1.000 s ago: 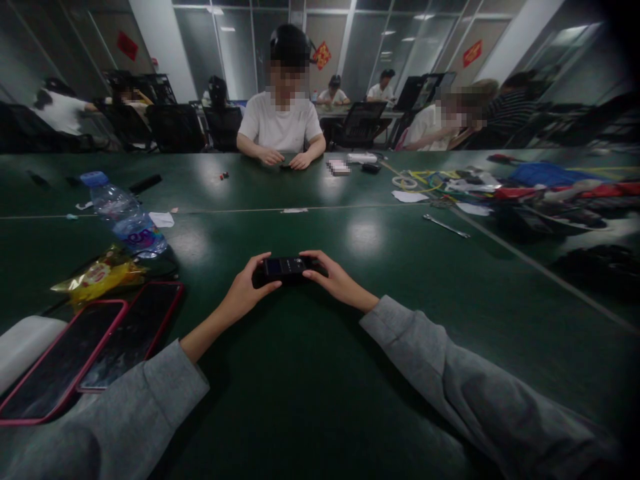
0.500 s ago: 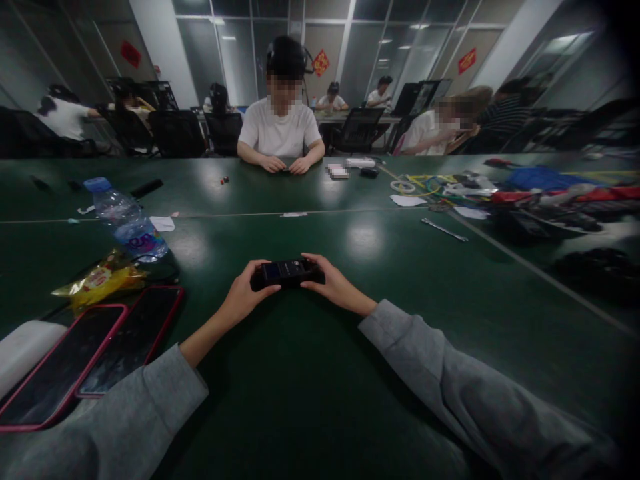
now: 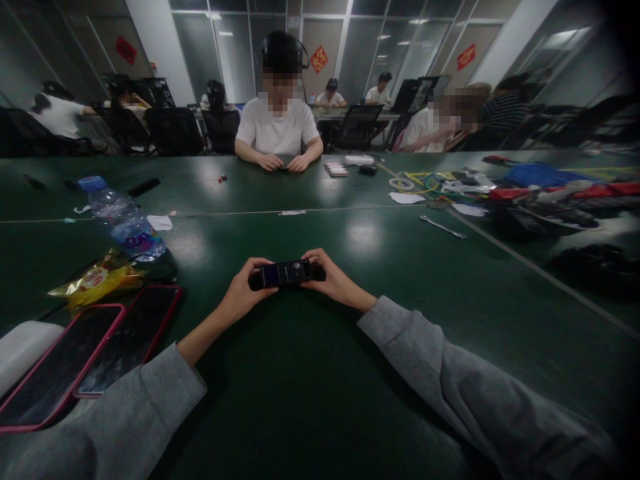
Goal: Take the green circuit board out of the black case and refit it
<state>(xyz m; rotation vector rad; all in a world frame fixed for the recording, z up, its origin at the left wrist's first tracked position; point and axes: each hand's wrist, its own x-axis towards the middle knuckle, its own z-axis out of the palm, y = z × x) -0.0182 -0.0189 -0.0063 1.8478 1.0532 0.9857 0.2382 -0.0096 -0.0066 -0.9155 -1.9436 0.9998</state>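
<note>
A small black handheld device (image 3: 285, 273) with a dark screen on its left part and small pale markings on its right is held sideways over the green table (image 3: 320, 373). My left hand (image 3: 245, 287) is closed on its left end, thumb along the near edge and fingers behind. At the other end, my right hand (image 3: 325, 277) grips it the same way. I cannot tell what kind of device it is. The fingers behind it are partly hidden.
To the left lie two red-edged phones (image 3: 133, 343), a white object (image 3: 25, 350), a yellow snack packet (image 3: 95, 283) and a leaning plastic bottle (image 3: 123, 220). A wrench (image 3: 443, 227) and tangled cables (image 3: 430, 183) lie right. A person (image 3: 277, 127) sits opposite.
The device has tilted so that its front face shows more fully towards me. Both hands keep their hold at its ends. The whole view has shifted slightly.
</note>
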